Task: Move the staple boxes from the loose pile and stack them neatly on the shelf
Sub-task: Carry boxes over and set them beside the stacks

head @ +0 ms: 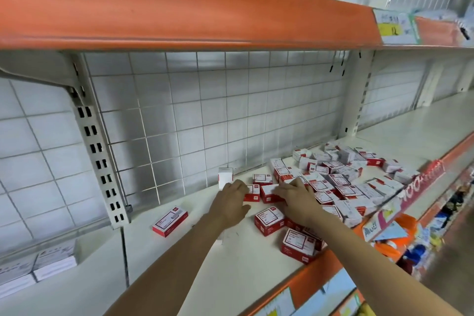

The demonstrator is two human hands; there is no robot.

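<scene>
Gathering boxes | left hand (232, 196) and right hand (295, 194) laid over staple boxes (268, 194), grip unclear | edges to be squared before lifting.

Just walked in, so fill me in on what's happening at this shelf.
A person is sorting small red-and-white cardboard staple boxes on a white metal shelf. Both hands reach into the near edge of the loose pile: the left hand and the right hand rest on boxes there. One box lies apart to the left, and one white box stands upright by the wire back grid. No neat stack yet.
</scene>
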